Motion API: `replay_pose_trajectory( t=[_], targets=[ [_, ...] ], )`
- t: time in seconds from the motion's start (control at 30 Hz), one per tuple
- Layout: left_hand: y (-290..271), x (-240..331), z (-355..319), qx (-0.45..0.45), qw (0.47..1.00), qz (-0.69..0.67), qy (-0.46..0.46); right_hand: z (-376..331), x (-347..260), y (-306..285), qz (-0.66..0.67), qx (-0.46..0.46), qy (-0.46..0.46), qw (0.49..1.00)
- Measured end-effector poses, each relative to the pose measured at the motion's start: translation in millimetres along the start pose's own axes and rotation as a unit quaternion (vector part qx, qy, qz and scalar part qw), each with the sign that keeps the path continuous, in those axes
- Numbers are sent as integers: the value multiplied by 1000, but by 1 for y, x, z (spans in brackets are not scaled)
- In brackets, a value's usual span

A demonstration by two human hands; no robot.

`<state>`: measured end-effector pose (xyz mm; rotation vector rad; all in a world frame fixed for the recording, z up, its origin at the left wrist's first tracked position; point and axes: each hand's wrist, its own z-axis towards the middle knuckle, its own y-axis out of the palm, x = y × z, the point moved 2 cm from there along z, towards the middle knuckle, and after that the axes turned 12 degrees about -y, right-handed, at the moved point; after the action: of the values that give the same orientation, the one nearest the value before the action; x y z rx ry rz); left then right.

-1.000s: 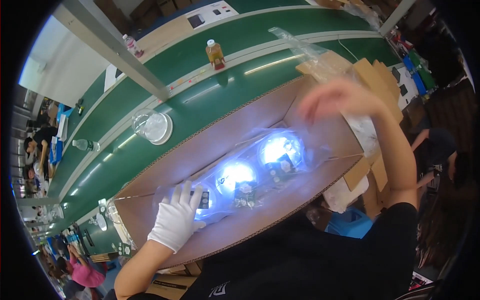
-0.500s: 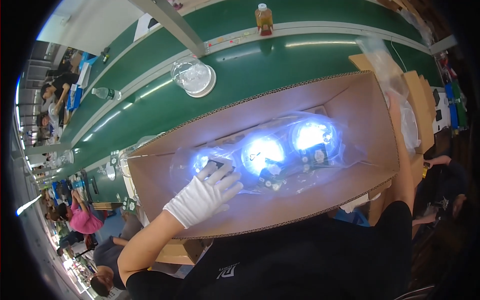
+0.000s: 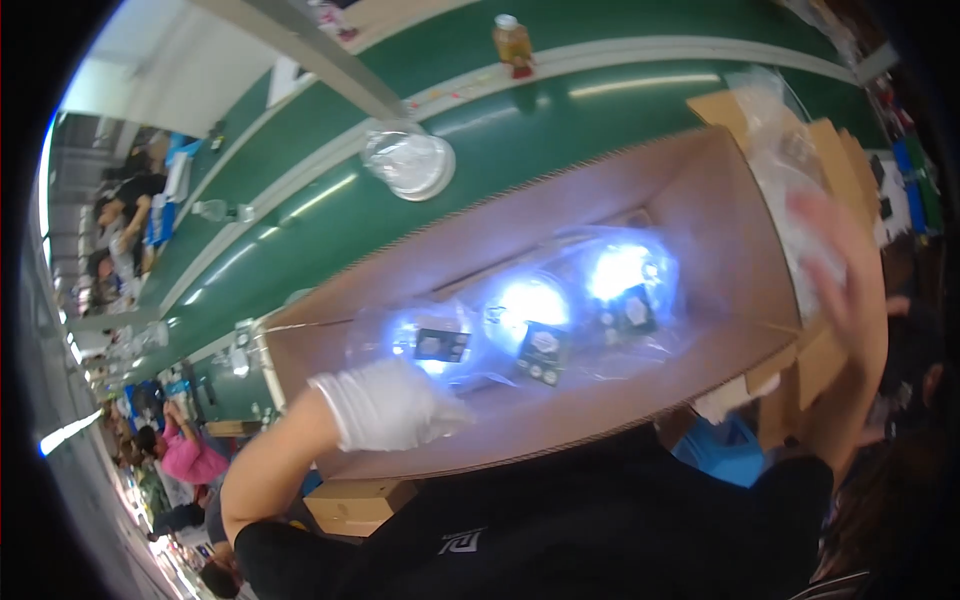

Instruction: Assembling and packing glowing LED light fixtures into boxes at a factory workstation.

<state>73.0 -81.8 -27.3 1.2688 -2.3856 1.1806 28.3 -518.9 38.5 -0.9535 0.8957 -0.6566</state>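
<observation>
A long cardboard box (image 3: 725, 215) lies open in front of me. Three glowing round lamps in clear plastic bags sit in a row inside: a left lamp (image 3: 434, 368), a middle lamp (image 3: 528, 300) and a right lamp (image 3: 620, 268). On them rest dark printed cards, among them a left card (image 3: 438, 345). My left hand (image 3: 390, 408), in a white glove, is over the box's near left side, below the left lamp; its fingers are smeared by motion. Beyond the box's right end, my bare right hand (image 3: 835, 260) is blurred, fingers apart, beside a clear plastic bag (image 3: 785, 150).
On the green bench (image 3: 480, 150) behind the box stands a clear-wrapped round lamp (image 3: 410, 160). Farther off are a bottle of amber drink (image 3: 513, 45) and a clear bottle (image 3: 222, 211). A small carton (image 3: 358, 507) and a blue bin (image 3: 722, 450) are near my body.
My left hand has drawn back from the left lamp toward the near wall, uncovering its card. My right hand has lifted off the box's right end and moved outward.
</observation>
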Motion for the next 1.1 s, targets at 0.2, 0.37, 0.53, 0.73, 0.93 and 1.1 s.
replay_pose_trajectory(
  t=[0.2,0.37,0.53,0.73,0.93,1.1],
  targets=[
    [-143,-84,0,412,883,-189,-122,6,-132,94,67,-100,-257,959],
    [-152,-239,97,297,869,177,-355,-10,-185,140,22,-35,-235,971],
    [-147,-309,161,298,858,181,-378,-13,-204,153,-7,10,-192,981],
    [-150,-291,180,363,853,238,-288,9,-226,169,-4,28,-227,973],
    [-150,-266,113,476,823,75,-301,24,-238,182,-38,24,-239,970],
    [-181,-169,-33,605,733,115,-288,26,-236,192,-114,188,-270,937]
  ],
)
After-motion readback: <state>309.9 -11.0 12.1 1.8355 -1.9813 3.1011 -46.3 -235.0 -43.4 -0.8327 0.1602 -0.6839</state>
